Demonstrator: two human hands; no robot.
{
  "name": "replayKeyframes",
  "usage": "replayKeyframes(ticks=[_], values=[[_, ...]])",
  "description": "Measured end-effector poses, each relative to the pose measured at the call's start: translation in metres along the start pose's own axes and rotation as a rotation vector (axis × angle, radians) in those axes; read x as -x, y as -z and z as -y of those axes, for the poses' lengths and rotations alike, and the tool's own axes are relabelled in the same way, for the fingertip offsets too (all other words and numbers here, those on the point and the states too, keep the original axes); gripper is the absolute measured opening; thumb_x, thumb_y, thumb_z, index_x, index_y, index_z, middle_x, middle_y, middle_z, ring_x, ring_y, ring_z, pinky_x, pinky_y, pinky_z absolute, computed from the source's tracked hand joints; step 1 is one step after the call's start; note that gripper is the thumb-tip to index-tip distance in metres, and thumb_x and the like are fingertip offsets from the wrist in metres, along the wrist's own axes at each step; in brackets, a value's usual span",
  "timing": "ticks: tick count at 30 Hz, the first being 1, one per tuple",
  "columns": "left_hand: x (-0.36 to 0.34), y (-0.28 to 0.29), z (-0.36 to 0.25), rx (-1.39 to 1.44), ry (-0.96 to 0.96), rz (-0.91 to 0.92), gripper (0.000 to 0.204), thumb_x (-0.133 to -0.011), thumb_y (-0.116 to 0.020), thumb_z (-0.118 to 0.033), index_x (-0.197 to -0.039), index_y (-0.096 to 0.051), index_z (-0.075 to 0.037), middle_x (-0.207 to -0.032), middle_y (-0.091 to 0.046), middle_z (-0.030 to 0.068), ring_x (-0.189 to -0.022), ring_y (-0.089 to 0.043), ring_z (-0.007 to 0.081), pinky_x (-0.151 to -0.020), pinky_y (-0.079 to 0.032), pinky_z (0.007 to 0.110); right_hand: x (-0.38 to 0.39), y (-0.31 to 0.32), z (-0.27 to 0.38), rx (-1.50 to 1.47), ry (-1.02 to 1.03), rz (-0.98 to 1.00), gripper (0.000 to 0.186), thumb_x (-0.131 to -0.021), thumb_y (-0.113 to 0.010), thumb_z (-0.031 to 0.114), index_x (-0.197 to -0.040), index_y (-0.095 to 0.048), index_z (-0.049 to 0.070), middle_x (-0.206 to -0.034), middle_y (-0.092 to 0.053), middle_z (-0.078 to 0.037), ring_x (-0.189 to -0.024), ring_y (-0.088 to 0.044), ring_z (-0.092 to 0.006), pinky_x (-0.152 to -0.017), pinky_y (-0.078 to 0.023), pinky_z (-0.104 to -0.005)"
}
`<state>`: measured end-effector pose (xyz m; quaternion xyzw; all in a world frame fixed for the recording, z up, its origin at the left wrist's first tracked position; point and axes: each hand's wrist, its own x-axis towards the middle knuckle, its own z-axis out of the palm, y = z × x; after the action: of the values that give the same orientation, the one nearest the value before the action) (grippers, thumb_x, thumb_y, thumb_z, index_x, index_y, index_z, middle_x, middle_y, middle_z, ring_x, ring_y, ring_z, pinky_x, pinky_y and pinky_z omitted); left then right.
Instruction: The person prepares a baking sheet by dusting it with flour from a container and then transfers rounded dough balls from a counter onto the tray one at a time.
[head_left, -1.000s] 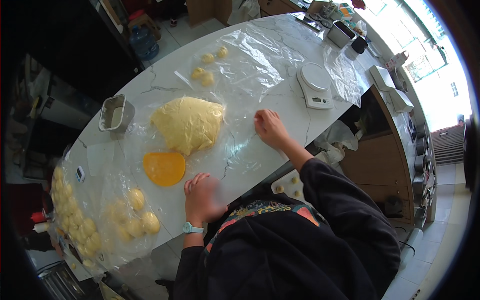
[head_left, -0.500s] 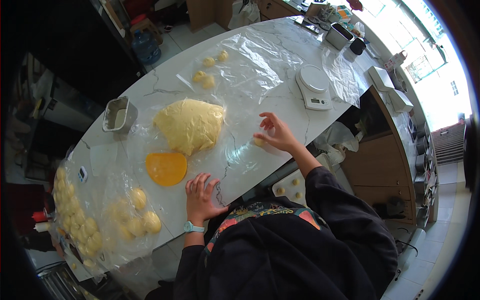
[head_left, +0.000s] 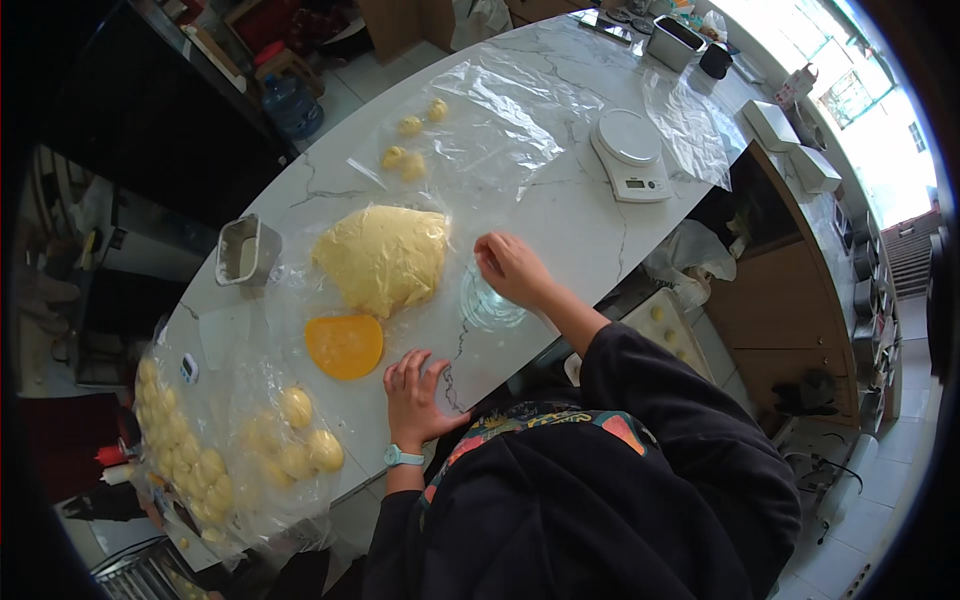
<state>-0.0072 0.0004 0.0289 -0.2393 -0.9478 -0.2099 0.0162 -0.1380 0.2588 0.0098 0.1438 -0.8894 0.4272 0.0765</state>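
Basically, right hand [head_left: 510, 268] is palm-down with fingers curled in, just right of the big dough lump [head_left: 385, 260]; its underside is hidden, so can't tell if it grasps anything. Left hand [head_left: 412, 398] is released, fingers spread at the table [head_left: 590, 225] edge, near the orange scraper [head_left: 345, 347], apart from it. Dough lump sits mid-table with clear film around it; can't tell if film covers its top. Dough balls [head_left: 325, 450] at lower left blur under wrinkled plastic [head_left: 310, 510]. Tray [head_left: 687, 327] below is partly cut off by the sleeve [head_left: 645, 375].
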Motion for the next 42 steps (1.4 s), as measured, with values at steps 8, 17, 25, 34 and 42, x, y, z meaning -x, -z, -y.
replayKeyframes(ticks=[8, 17, 25, 34, 42], values=[[-0.002, -0.001, -0.001, -0.023, -0.078, 0.064, 0.083, -0.048, -0.082, -0.053, -0.118, -0.056, -0.016, -0.129, -0.046, 0.0103, -0.127, -0.040, 0.0321, -0.106, -0.027, 0.050, 0.063, 0.038, 0.000, 0.020, -0.043, -0.143, 0.051, -0.078, -0.070, 0.005, -0.125, -0.050, 0.005, -0.104, -0.062, -0.011, -0.100, -0.060, -0.0265, -0.092, -0.047, -0.0354], [-0.003, -0.017, -0.010, -0.126, -0.082, 0.002, 0.083, -0.052, -0.086, -0.041, -0.123, -0.050, -0.015, -0.134, -0.045, 0.0119, -0.128, -0.040, 0.0332, -0.105, -0.028, 0.051, 0.267, 0.098, -0.058, -1.225, -0.755, -0.512, 0.036, -0.089, -0.067, 0.013, -0.122, -0.056, 0.002, -0.109, -0.065, -0.010, -0.104, -0.061, -0.0149, -0.091, -0.050, -0.0300], [-0.012, -0.032, 0.012, -0.289, -0.299, -0.034, 0.085, -0.053, -0.085, -0.041, -0.124, -0.048, -0.013, -0.135, -0.043, 0.0140, -0.129, -0.038, 0.0349, -0.105, -0.027, 0.053, 0.598, 0.045, -0.121, -1.072, -1.239, -1.611, 0.030, -0.088, -0.061, 0.010, -0.115, -0.057, -0.002, -0.094, -0.064, -0.009, -0.085, -0.064, -0.0169, -0.082, -0.054, -0.0312], [-0.033, -0.047, -0.013, -0.332, -0.432, 0.047, 0.084, -0.056, -0.082, -0.044, -0.125, -0.047, -0.012, -0.135, -0.043, 0.0145, -0.129, -0.038, 0.0362, -0.105, -0.027, 0.053, 0.710, 0.042, -0.166, 0.152, -1.892, -1.550, 0.043, -0.073, -0.075, 0.011, -0.111, -0.055, 0.005, -0.097, -0.065, -0.010, -0.082, -0.065, -0.0230, -0.077, -0.052, -0.0338], [-0.024, -0.036, -0.015, -0.388, -0.379, 0.010, 0.083, -0.058, -0.080, -0.048, -0.125, -0.047, -0.012, -0.134, -0.043, 0.0150, -0.129, -0.037, 0.0374, -0.105, -0.027, 0.054, 0.709, 0.038, -0.183, 0.458, -1.670, -1.558, 0.055, -0.068, -0.071, -0.002, -0.118, -0.051, 0.006, -0.126, -0.052, -0.014, -0.101, -0.058, -0.0252, -0.083, -0.052, -0.0340]])
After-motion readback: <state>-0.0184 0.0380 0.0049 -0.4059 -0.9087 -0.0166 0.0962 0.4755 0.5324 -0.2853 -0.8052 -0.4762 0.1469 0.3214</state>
